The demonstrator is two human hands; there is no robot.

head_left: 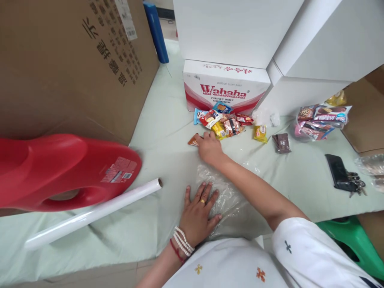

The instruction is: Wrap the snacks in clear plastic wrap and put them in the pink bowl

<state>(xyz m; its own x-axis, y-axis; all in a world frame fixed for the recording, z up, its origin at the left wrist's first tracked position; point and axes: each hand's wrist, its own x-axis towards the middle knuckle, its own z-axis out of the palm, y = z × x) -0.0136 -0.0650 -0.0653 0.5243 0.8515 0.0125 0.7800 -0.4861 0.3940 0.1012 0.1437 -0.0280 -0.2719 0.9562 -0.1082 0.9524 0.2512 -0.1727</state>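
Probably light, slippery and crushable, the brown snack packet (193, 140) lies on the worktop (168, 136) at twelve o'clock from the spread left hand (196, 219); the right hand (211, 149) pinches its edge, a sensible hold. A thin plastic bag (225, 196) lies under the left fingers, while a clear bag (304, 136) near three o'clock holds wrapped snacks (330, 116).

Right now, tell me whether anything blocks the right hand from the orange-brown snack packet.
Nothing visible does: the right hand is at the right end of the orange-brown snack packet. The wrapped-snack pile lies beyond and to the right, not between them.
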